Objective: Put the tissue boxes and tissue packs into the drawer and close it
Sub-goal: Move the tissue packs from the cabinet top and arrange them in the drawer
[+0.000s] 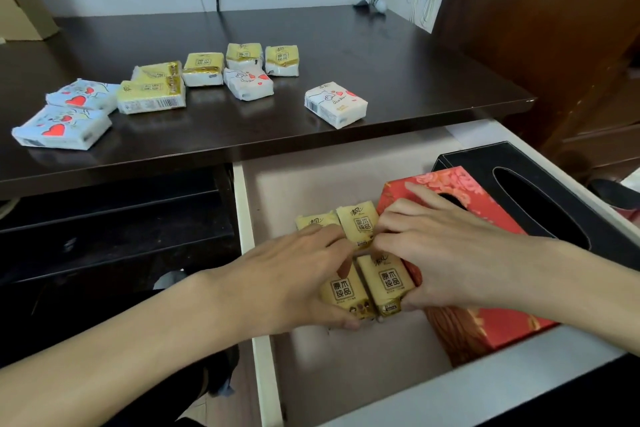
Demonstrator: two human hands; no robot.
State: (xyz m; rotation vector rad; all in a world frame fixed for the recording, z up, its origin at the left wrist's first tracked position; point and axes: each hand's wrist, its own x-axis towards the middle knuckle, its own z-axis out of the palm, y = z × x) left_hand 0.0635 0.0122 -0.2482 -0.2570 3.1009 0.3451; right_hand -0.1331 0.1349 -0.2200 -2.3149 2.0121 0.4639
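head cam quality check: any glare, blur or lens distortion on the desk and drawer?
Head view: soft glare and faint pack reflections on the glossy dark desk; wide-angle bowing curves the desk's front edge and the drawer rails; slight motion blur on the left hand and right hand; print on the yellow packs is legible; under-desk area is dark.

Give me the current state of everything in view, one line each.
drawer: pulled open.
red tissue box: lying in the drawer, opening up.
black tissue box: in the drawer, right of the red one.
yellow packs in drawer: four, grouped flat beside the red box.
left hand: on the group's left side.
right hand: on its right side.
packs on desk: nine, not yet stowed.
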